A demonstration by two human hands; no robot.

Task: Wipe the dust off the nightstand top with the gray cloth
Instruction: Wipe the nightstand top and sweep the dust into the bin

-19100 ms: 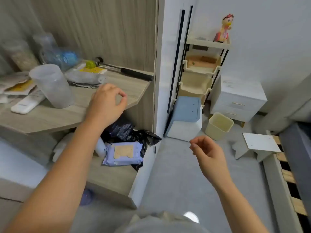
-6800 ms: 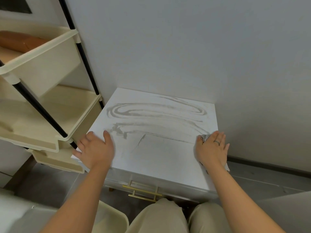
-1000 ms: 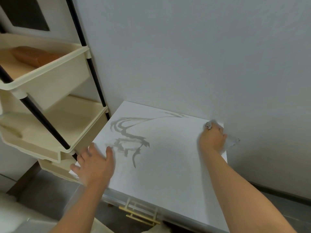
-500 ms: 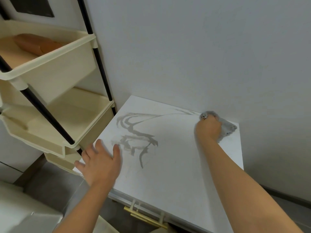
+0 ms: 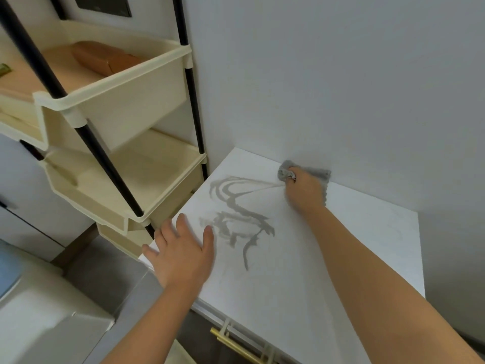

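Gray cloth (image 5: 319, 172) bunched under right hand (image 5: 304, 190) fingers at nightstand top (image 5: 354, 253) rear; left hand (image 5: 181, 256) flat, fingers spread.

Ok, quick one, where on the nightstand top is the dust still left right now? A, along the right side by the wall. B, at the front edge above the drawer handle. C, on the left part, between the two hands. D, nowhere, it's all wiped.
C: the gray dust streaks lie on the left part of the nightstand top, between the flat left hand and the right hand pressing the gray cloth at the back edge.
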